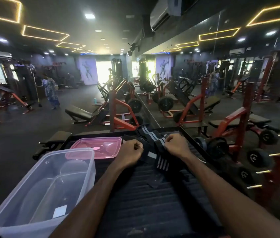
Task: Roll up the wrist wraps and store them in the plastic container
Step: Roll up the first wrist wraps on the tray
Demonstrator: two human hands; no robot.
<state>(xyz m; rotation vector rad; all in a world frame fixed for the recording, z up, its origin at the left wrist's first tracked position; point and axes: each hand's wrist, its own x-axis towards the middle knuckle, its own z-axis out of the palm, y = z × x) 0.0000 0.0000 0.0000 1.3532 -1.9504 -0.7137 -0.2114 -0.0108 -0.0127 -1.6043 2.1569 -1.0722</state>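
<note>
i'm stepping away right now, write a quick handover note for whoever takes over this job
Left hand: grip closed on the black wrist wraps with grey stripes.
Right hand: grip closed on the same wraps.
The wraps lie loose on the dark ribbed platform.
The clear plastic container sits at left, holding no wraps; its pink translucent lid lies behind it.
Done: no finished roll in view.
Left: roll the wraps, put them in the container.

Dim gym with a mirror wall

Left of the mirror wall, red-framed benches stand on dark floor; yellow light strips cross the black ceiling; a bright window glows beyond.
</note>
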